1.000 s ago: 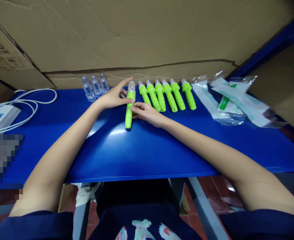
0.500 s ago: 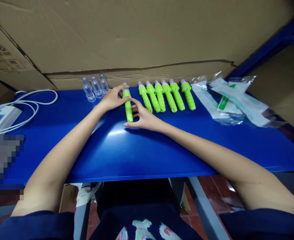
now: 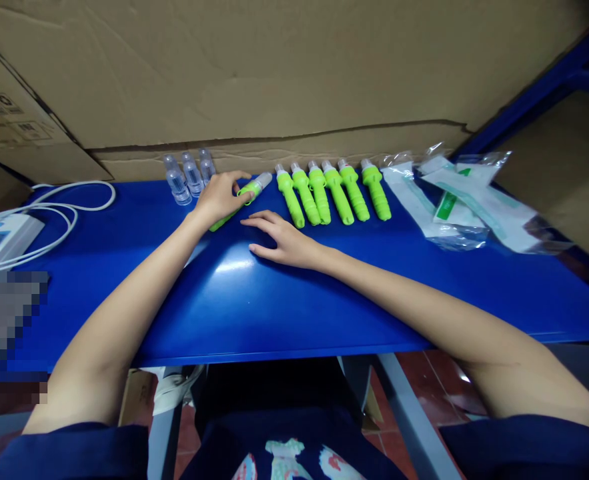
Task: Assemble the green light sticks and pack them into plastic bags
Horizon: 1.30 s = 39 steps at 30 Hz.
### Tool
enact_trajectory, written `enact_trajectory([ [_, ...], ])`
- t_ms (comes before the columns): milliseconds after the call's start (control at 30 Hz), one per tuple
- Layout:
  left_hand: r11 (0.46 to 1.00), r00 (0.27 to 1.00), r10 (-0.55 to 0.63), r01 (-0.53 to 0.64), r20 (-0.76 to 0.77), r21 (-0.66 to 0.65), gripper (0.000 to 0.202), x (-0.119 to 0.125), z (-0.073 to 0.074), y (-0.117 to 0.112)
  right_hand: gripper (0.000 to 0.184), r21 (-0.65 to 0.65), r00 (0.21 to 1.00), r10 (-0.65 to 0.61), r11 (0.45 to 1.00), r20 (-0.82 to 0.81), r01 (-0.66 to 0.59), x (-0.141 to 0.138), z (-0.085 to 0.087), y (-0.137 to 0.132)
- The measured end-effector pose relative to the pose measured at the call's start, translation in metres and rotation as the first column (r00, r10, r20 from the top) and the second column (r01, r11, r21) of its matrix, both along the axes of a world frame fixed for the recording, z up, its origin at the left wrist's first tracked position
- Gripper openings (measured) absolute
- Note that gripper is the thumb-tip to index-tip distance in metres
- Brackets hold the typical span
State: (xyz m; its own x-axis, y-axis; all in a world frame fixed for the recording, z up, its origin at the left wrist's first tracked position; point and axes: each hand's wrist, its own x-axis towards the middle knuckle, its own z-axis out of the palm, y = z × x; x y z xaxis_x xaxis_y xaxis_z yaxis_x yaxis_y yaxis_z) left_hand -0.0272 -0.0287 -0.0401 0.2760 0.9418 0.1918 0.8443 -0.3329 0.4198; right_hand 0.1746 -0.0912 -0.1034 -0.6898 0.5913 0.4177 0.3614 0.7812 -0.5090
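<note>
Bottles (image 3: 193,177) left of tubes (image 3: 319,195), packets (image 3: 491,203) right, cardboard (image 3: 284,80) behind

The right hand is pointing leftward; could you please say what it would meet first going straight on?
Probably the lower end of the green device held by the left hand, though depth is unclear.

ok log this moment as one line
left hand: holds green piece; right hand: open, empty; left: clear tubes; right: plastic packets

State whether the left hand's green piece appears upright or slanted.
Slanted: the green piece runs from lower left to its clear tip, upper right.
</note>
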Motion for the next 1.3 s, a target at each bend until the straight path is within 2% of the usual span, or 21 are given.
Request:
enact_trajectory([
  [167, 1.0, 0.999, 0.03, -0.03, -0.039, 0.009, 0.054, 0.003, 0.002, -0.003, 0.047, 0.025, 1.0, 0.002, 1.0, 0.016, -0.003, -0.001, 0.001, -0.001],
  [367, 0.997, 0.997, 0.07, -0.07, 0.022, 0.008, 0.046, 0.003, 0.001, -0.002, 0.045, 0.057, 0.999, -0.003, 0.998, 0.037, 0.001, -0.002, 0.002, -0.004],
  [500, 0.991, 0.986, 0.111, -0.101, 0.127, -0.084, 0.038, 0.005, 0.004, -0.006, 0.047, 0.103, 0.998, -0.028, 0.994, 0.063, 0.021, -0.002, -0.004, -0.004],
  [667, 0.978, 0.972, 0.151, -0.121, 0.181, -0.169, 0.04, 0.003, 0.006, -0.005, 0.052, 0.134, 0.993, -0.056, 0.99, 0.101, 0.042, -0.001, -0.009, -0.001],
  [767, 0.984, 0.984, 0.139, -0.124, 0.111, -0.131, 0.037, -0.002, 0.009, -0.003, 0.054, 0.114, 0.988, -0.072, 0.992, 0.136, 0.056, -0.001, -0.008, -0.001],
  [867, 0.986, 0.991, 0.129, -0.131, -0.027, -0.1, 0.038, -0.005, 0.015, -0.003, 0.058, 0.091, 0.981, -0.085, 0.993, 0.177, 0.07, -0.001, -0.006, -0.001],
  [1000, 0.975, 0.975, 0.124, -0.154, -0.184, -0.159, 0.044, 0.0, 0.025, -0.007, 0.062, 0.082, 0.971, -0.106, 0.993, 0.216, 0.09, -0.001, -0.006, -0.002],
  [1100, 0.966, 0.966, 0.112, -0.161, -0.235, -0.203, 0.03, 0.003, 0.028, -0.009, 0.061, 0.086, 0.97, -0.1, 0.993, 0.223, 0.083, -0.001, -0.004, -0.002],
  [1300, 0.965, 0.966, 0.092, -0.146, -0.242, -0.216, 0.036, 0.006, 0.027, -0.01, 0.062, 0.082, 0.971, -0.08, 0.995, 0.227, 0.063, -0.002, 0.001, -0.003],
])
